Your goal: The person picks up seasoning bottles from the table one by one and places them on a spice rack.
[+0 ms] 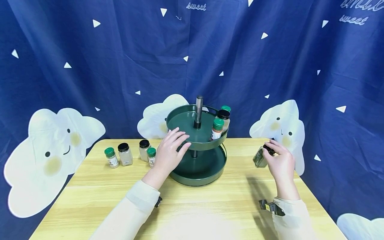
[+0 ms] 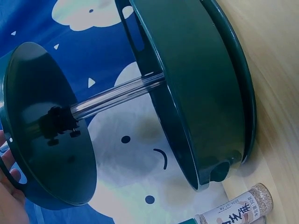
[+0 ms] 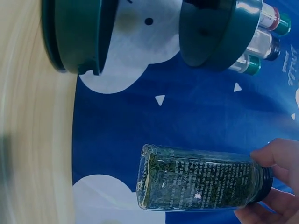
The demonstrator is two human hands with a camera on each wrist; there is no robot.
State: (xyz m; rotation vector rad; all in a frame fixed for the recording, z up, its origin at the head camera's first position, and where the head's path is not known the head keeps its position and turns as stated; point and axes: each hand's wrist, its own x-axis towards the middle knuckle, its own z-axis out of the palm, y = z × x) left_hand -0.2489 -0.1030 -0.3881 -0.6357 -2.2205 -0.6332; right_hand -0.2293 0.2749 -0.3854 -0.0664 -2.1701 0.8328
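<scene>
A two-tier dark green round rack (image 1: 195, 180) stands on the table, also close up in the left wrist view. My left hand (image 1: 168, 153) touches the left rim of its upper tray with fingers spread; in the left wrist view the hand (image 2: 10, 203) is beside the handle slot. To the right of the rack, my right hand (image 1: 281, 161) pinches the black lid of a clear jar of green dried herbs (image 1: 259, 158). The right wrist view shows this jar (image 3: 201, 179) held off the table, the fingers (image 3: 275, 156) round its lid.
Green-lidded (image 1: 218, 129) and black-lidded (image 1: 225, 120) jars stand at the upper tray's right side. On the table left of the rack are green-lidded (image 1: 112, 161) and black-lidded (image 1: 126, 157) jars, others close to my left forearm. A blue curtain (image 1: 120, 66) hangs behind.
</scene>
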